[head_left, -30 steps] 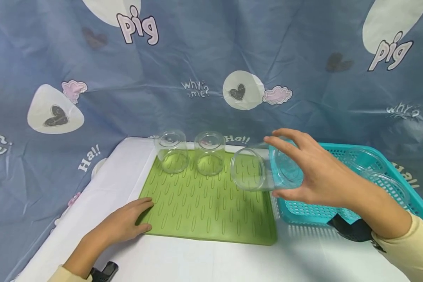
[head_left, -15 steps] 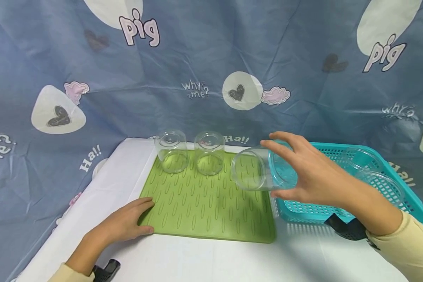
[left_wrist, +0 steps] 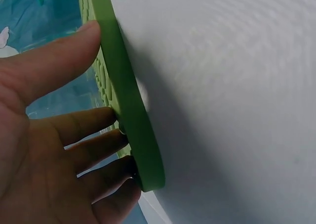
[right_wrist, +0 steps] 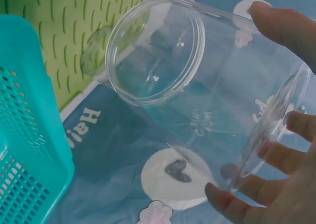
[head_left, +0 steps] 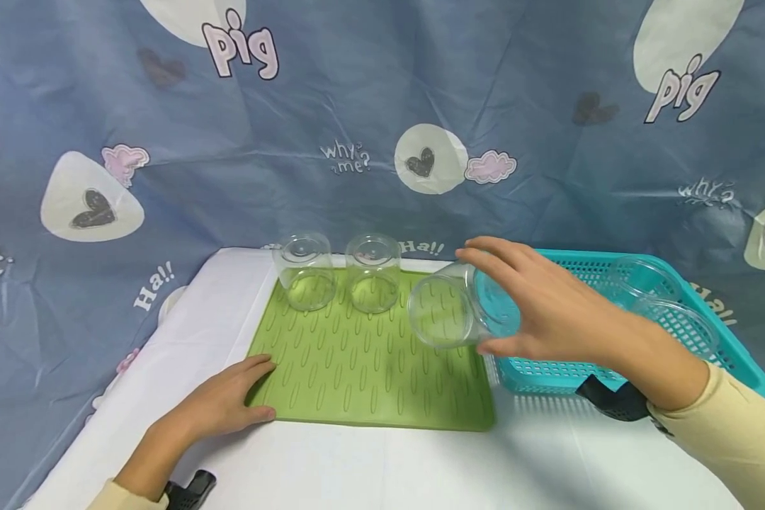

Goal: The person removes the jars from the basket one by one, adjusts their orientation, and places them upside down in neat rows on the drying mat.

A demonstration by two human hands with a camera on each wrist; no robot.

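Observation:
In the head view my right hand (head_left: 535,304) grips a clear plastic jar (head_left: 443,312) around its base end. The jar lies tilted in the air with its open mouth facing left, over the right part of a green ridged mat (head_left: 370,382). The right wrist view shows the thumb (right_wrist: 284,31) on one side of the jar and the fingertips on the other, near its base. My left hand (head_left: 226,397) rests at the mat's left edge. Its thumb and fingertips touch the mat's rim (left_wrist: 131,105) in the left wrist view.
Two clear jars, one at the left (head_left: 306,273) and one beside it (head_left: 374,275), stand mouth down at the mat's back. On the right, a turquoise basket (head_left: 529,382) holds more clear jars (head_left: 676,326). A patterned blue cloth (head_left: 357,92) hangs behind the white table.
My right hand has shifted slightly left with the jar, whose mouth now tips a little more downward. My left hand stays at the mat's edge. The head view has shifted a bit.

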